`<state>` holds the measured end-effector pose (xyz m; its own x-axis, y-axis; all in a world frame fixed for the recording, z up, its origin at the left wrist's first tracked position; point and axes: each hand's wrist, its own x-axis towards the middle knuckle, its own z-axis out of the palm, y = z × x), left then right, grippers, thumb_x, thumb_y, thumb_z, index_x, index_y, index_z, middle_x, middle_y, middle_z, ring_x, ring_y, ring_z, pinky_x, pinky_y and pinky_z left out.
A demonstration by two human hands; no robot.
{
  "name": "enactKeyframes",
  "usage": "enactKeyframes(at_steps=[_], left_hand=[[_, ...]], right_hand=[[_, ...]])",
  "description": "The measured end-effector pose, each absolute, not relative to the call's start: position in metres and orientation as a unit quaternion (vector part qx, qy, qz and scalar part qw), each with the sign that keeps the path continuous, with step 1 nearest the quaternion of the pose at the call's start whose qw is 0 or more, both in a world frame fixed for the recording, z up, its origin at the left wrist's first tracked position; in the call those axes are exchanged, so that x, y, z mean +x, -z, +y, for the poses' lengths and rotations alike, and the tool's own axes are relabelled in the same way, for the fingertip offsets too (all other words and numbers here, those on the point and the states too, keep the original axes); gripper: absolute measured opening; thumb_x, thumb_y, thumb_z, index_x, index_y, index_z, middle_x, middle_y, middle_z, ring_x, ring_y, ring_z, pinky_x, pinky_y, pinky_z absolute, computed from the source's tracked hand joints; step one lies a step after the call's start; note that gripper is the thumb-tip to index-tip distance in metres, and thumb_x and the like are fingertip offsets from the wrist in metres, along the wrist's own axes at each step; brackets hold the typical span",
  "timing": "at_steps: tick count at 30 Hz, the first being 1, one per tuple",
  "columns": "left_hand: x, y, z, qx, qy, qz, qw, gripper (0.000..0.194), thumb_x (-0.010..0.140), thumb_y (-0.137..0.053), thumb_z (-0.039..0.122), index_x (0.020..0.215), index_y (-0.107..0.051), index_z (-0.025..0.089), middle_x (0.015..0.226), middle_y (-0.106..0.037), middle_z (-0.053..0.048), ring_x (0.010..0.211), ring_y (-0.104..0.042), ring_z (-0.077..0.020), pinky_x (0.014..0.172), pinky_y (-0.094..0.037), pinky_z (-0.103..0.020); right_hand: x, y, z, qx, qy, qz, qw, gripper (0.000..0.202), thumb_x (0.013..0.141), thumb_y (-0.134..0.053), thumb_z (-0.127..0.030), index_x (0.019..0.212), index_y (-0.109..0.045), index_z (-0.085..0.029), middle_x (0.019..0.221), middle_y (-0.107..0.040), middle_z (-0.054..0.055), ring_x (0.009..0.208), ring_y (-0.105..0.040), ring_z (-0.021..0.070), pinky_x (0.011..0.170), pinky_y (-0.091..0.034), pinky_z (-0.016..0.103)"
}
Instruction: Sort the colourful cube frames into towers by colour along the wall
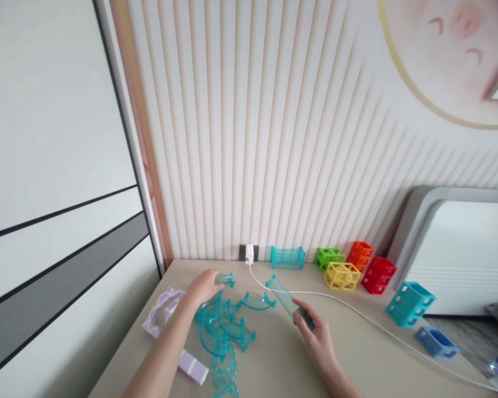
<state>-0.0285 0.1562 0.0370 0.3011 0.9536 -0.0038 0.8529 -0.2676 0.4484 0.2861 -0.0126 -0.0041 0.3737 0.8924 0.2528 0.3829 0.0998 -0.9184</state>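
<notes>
My right hand point(313, 326) is closed around the near end of a long, straight, see-through teal track piece point(283, 293), which slants up and to the left over the table. At the far left, my left hand point(207, 286) grips a teal track piece point(224, 279); its fingers hide much of that piece. Below this hand lies a heap of curved teal track pieces point(213, 326), several overlapping. A single curved teal piece point(258, 301) rests between the heap and my right hand. Paler teal parts point(224, 367) spread toward the near edge.
Along the wall are a teal rack-like piece point(288, 258) and a white charger point(249, 254) whose cable point(340, 298) crosses the table. Green point(328, 258), yellow point(342, 276), red point(379, 275) and blue point(436, 342) frame blocks stand right. A purple patterned box point(154, 323) lies left.
</notes>
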Motion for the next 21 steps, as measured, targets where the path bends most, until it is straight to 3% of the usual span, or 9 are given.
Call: enactKeyframes(at_steps=[7,13,18,21], left_hand=[[-0.023,-0.026,0.162,0.768,-0.137,0.584,0.225,0.038,0.076,-0.074,0.019,0.114,-0.072,0.018,0.127,-0.074,-0.014,0.122,-0.067,-0.0305,0.1,-0.048,-0.035],[-0.024,-0.033,0.16,0.736,-0.195,0.6,0.244,0.036,0.078,-0.068,0.016,0.113,-0.07,0.02,0.128,-0.071,-0.015,0.128,-0.062,-0.0321,0.108,-0.043,-0.041],[-0.03,-0.065,0.157,0.689,-0.319,0.582,0.29,0.04,0.086,-0.063,0.03,0.123,-0.064,0.016,0.137,-0.064,-0.02,0.136,-0.053,-0.0366,0.115,-0.036,-0.049],[-0.029,-0.093,0.148,0.655,-0.399,0.531,0.361,0.05,0.089,-0.06,0.048,0.126,-0.062,0.013,0.131,-0.067,-0.019,0.126,-0.062,-0.0334,0.108,-0.046,-0.044]], right_hand=[[0.286,0.008,-0.011,-0.629,-0.227,-0.51,0.541,0.062,0.079,-0.067,-0.071,0.109,-0.08,-0.018,0.088,-0.078,0.009,0.076,-0.07,0.0274,0.073,-0.057,0.035],[0.284,0.005,-0.012,-0.633,-0.22,-0.498,0.551,0.063,0.079,-0.068,-0.07,0.113,-0.078,-0.018,0.085,-0.076,0.008,0.075,-0.07,0.0262,0.073,-0.058,0.034],[0.282,0.011,-0.01,-0.627,-0.21,-0.487,0.571,0.07,0.08,-0.071,-0.067,0.129,-0.07,-0.017,0.088,-0.077,0.007,0.078,-0.073,0.0254,0.075,-0.06,0.033],[0.277,0.003,-0.003,-0.634,-0.174,-0.486,0.576,0.071,0.082,-0.069,-0.065,0.134,-0.066,-0.016,0.096,-0.079,0.01,0.083,-0.075,0.0265,0.076,-0.061,0.034]])
